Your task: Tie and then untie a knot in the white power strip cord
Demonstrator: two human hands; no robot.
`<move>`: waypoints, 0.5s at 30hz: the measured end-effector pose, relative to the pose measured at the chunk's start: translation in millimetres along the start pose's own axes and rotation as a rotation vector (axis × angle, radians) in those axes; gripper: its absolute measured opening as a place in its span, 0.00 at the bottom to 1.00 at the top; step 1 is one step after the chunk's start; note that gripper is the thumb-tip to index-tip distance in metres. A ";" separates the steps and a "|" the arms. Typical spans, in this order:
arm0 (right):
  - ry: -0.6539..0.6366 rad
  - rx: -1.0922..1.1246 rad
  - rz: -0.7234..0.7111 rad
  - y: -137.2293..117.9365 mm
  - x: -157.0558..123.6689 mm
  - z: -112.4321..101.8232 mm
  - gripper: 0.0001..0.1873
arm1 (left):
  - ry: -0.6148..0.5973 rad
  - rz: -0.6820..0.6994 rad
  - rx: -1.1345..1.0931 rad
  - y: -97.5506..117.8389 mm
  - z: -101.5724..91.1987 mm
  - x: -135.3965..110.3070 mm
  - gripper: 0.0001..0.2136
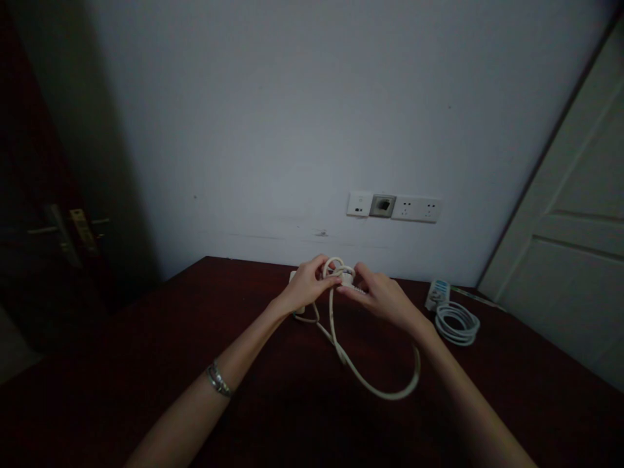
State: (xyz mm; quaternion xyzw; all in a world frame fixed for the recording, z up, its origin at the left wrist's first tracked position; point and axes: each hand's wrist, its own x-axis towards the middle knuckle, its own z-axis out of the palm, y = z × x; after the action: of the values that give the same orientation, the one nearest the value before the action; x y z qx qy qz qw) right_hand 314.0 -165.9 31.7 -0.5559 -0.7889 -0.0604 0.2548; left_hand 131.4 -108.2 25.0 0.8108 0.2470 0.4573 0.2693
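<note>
My left hand pinches a loop of a cream-white power cord over the dark red table. Opposite it, the fingers of my right hand are closed on the cord's white plug, and part of the cord curls round beside it. Between and below the hands the cord crosses itself and hangs in a wide loop toward me. Behind my left hand, a white block shows only at its edges; it looks like a power strip. A metal bracelet circles my left wrist.
To the right on the table lie another white power strip and its coiled cord. Wall sockets sit above the table's back edge. A pale panelled door stands at right, a dark door with a handle at left.
</note>
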 end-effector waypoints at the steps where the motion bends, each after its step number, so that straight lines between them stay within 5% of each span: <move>1: -0.001 0.014 0.000 0.7 0.1 0.2 0.15 | -0.001 -0.005 -0.014 0.2 0.5 -0.1 0.10; 15: -0.073 0.381 0.006 5.8 1.7 4.4 0.19 | -0.148 -0.175 -0.170 15.3 -4.4 0.2 0.13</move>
State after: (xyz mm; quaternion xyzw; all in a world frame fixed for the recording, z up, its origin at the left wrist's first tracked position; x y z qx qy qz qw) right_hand 317.4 -160.6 27.6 -0.5018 -0.7931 0.1110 0.3270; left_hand 130.0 -118.4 37.2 0.7918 0.2568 0.3904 0.3933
